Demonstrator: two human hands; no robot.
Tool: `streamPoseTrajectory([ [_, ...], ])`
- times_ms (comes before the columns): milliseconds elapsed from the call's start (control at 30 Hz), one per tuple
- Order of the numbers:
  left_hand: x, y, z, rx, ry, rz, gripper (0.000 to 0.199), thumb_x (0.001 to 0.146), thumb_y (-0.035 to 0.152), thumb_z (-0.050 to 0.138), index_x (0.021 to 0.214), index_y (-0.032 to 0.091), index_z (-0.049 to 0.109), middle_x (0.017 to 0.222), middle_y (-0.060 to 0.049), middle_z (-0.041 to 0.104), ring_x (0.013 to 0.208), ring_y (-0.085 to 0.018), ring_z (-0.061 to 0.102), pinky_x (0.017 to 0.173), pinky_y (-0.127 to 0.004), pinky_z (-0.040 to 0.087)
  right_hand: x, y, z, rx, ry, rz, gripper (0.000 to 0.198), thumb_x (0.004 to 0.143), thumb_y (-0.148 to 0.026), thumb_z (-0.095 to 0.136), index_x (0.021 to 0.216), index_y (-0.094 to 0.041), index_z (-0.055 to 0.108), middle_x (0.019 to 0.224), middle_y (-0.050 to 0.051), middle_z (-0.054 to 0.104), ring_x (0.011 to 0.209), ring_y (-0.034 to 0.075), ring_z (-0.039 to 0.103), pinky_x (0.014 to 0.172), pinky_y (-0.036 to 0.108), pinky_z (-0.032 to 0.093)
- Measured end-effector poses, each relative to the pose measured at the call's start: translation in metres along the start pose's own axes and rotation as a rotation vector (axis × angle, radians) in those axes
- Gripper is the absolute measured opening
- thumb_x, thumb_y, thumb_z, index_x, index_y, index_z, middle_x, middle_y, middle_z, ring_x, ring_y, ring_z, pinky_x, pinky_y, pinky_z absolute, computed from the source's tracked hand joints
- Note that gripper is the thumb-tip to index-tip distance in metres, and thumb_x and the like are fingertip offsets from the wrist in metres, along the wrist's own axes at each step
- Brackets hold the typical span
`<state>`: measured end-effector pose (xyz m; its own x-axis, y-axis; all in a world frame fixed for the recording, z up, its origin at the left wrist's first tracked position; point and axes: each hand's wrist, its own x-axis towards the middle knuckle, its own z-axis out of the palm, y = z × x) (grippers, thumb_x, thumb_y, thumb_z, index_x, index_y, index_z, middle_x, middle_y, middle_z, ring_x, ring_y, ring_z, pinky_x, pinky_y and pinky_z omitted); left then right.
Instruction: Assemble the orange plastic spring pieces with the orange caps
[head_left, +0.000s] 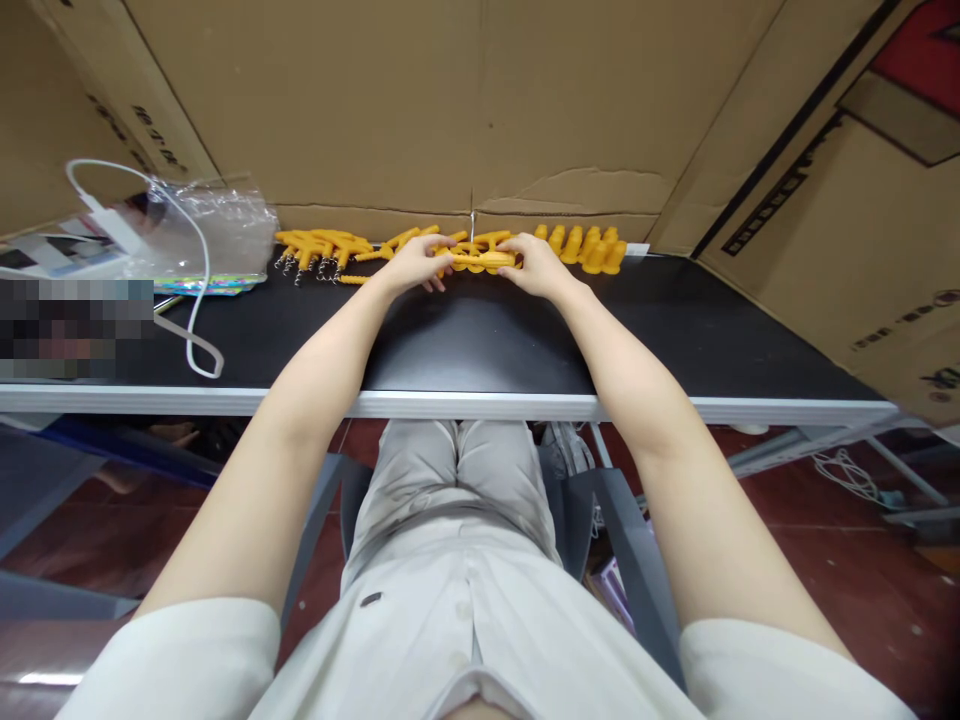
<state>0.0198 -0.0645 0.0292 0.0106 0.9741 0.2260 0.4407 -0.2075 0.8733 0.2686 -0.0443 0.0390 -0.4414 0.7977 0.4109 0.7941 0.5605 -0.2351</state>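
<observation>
At the back of the black tabletop, my left hand (417, 264) and my right hand (534, 264) come together from both sides. Between them lies a long yellow plastic piece (484, 259), its two ends gripped by my curled fingers and thumbs. More yellow plastic parts sit right behind and under it, partly hidden by my hands. Left of my left hand is a pile of yellow corkscrew handles (322, 243) with metal spirals hanging forward. Just right of my right hand, several yellow bell-shaped plastic pieces (592, 250) stand upright in a cluster.
Cardboard panels (480, 110) rise behind and at the right of the black table (480, 340). On the left are a clear plastic bag (217, 225), a white cable (202, 300) and a white adapter (112, 228). A metal edge strip (480, 405) runs along the table front.
</observation>
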Motion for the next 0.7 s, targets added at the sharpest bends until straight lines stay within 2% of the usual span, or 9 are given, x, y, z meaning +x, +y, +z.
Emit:
streamPoseTrajectory([
  [100, 0.001, -0.007, -0.006, 0.314, -0.053, 0.140, 0.043, 0.090, 0.017, 0.084, 0.132, 0.021, 0.077, 0.096, -0.007, 0.076, 0.092, -0.032, 0.086, 0.099, -0.048, 0.069, 0.005, 0.012, 0.007, 0.188, 0.038, 0.030, 0.059, 0.093, -0.044, 0.087, 0.144, -0.015, 0.077, 0.141, 0.020, 0.079, 0.121, 0.036, 0.078, 0.117, 0.057, 0.060],
  [200, 0.006, -0.011, -0.012, 0.562, -0.054, 0.251, 0.042, 0.091, 0.021, 0.080, 0.133, 0.021, 0.073, 0.105, -0.009, 0.077, 0.114, -0.036, 0.081, 0.112, -0.049, 0.062, 0.010, 0.023, 0.014, 0.391, 0.075, 0.085, 0.063, 0.084, -0.044, 0.098, 0.134, -0.013, 0.076, 0.132, 0.019, 0.081, 0.109, 0.032, 0.080, 0.112, 0.055, 0.064],
  [400, 0.011, -0.014, -0.013, 0.711, 0.009, 0.298, 0.039, 0.096, 0.024, 0.068, 0.134, 0.020, 0.073, 0.112, -0.011, 0.079, 0.117, -0.036, 0.078, 0.113, -0.047, 0.057, 0.008, 0.028, 0.013, 0.682, 0.067, 0.145, 0.057, 0.068, -0.037, 0.109, 0.108, -0.019, 0.073, 0.108, 0.007, 0.081, 0.094, 0.023, 0.080, 0.099, 0.045, 0.071],
  [467, 0.012, -0.016, -0.014, 0.720, 0.019, 0.310, 0.038, 0.096, 0.025, 0.066, 0.134, 0.020, 0.074, 0.114, -0.012, 0.079, 0.119, -0.036, 0.077, 0.113, -0.046, 0.056, 0.004, 0.021, 0.007, 0.752, 0.044, 0.168, 0.052, 0.071, -0.043, 0.110, 0.100, -0.020, 0.073, 0.096, 0.005, 0.079, 0.087, 0.021, 0.080, 0.090, 0.039, 0.072],
  [533, 0.013, -0.018, -0.015, 0.716, 0.018, 0.337, 0.040, 0.097, 0.026, 0.065, 0.135, 0.020, 0.074, 0.113, -0.010, 0.080, 0.120, -0.036, 0.076, 0.114, -0.046, 0.054, 0.000, 0.013, 0.001, 0.807, -0.005, 0.207, 0.050, 0.080, -0.055, 0.105, 0.092, -0.020, 0.072, 0.083, 0.005, 0.076, 0.077, 0.020, 0.078, 0.077, 0.033, 0.070],
  [700, 0.011, -0.016, -0.015, 0.735, 0.021, 0.398, 0.042, 0.096, 0.025, 0.064, 0.137, 0.022, 0.073, 0.112, -0.010, 0.080, 0.118, -0.036, 0.076, 0.112, -0.046, 0.054, -0.001, 0.004, -0.002, 0.845, -0.079, 0.354, 0.069, 0.098, -0.086, 0.074, 0.080, -0.020, 0.071, 0.060, 0.004, 0.064, 0.058, 0.018, 0.069, 0.055, 0.027, 0.057],
])
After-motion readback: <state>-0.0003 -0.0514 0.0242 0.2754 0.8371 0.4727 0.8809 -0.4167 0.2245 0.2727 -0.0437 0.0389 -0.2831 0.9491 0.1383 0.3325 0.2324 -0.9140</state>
